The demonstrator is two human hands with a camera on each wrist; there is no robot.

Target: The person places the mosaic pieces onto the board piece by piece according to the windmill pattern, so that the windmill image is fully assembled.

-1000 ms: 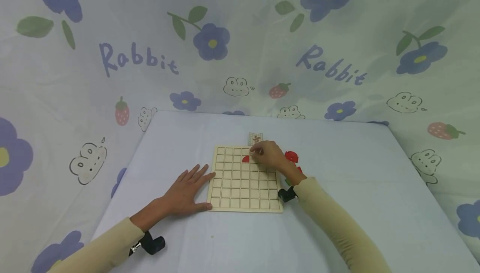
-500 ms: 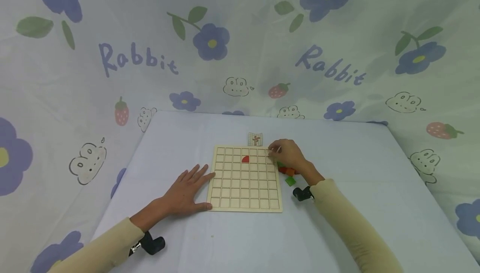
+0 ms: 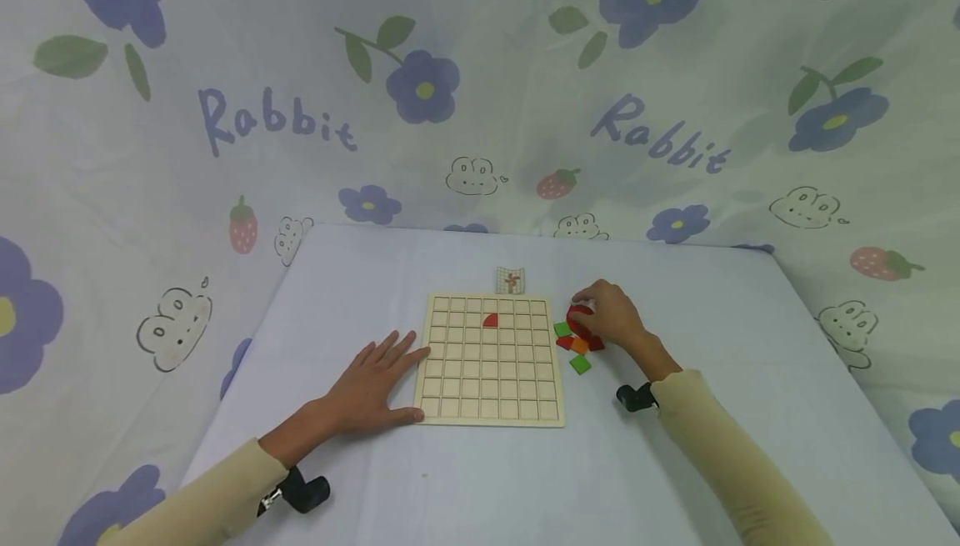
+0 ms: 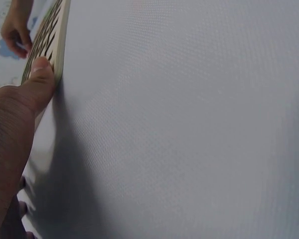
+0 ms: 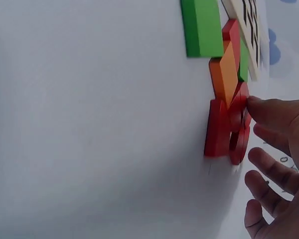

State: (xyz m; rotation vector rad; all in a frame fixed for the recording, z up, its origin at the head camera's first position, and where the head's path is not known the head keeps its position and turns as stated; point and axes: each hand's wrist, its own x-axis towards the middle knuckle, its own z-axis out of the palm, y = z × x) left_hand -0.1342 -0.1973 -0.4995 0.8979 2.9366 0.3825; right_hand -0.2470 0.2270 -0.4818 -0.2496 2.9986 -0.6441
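A pale wooden grid board (image 3: 471, 353) lies on the table with one red quarter-round block (image 3: 491, 321) in a cell of its upper part. My left hand (image 3: 372, 383) rests with spread fingers at the board's left edge; in the left wrist view its thumb (image 4: 41, 74) lies on the rim. Right of the board, my right hand (image 3: 613, 315) reaches over red blocks (image 3: 580, 321). In the right wrist view, the right thumb (image 5: 269, 110) is right at a red curved block (image 5: 237, 110), and the other fingers hang loosely bent, spread apart.
Beside the red blocks lie an orange block (image 3: 580, 346) and green blocks, one nearer the front (image 3: 580, 364). A small card (image 3: 511, 280) with a grid and a red pinwheel figure lies behind the board. A patterned cloth (image 3: 480, 112) hangs around the white table.
My right hand has moved from over the board rightward to the loose blocks, leaving the red quarter-round block in view on the board. The left hand has stayed in place.
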